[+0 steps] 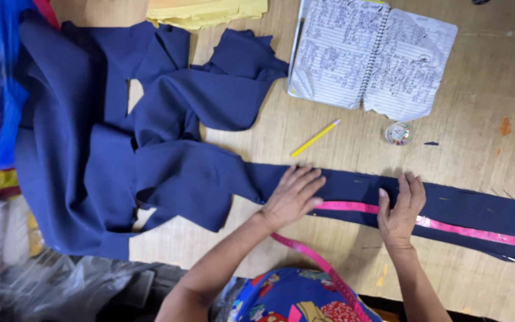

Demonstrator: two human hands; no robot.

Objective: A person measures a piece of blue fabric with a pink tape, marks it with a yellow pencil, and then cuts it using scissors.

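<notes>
Wood table (341, 262) carries everything, and most of its left half lies under a heap of navy cloth pieces (120, 149). From that heap a long navy strip (478, 209) runs off to the right, with a pink measuring tape (466, 229) laid along it. Above sits an open spiral notebook (371, 56) full of handwriting. The left hand (293, 194) and right hand (402, 209) both press flat on strip and tape, fingers spread, gripping nothing. A yellow pencil (315, 138) and a small round clear container (397, 133) lie between notebook and strip.
</notes>
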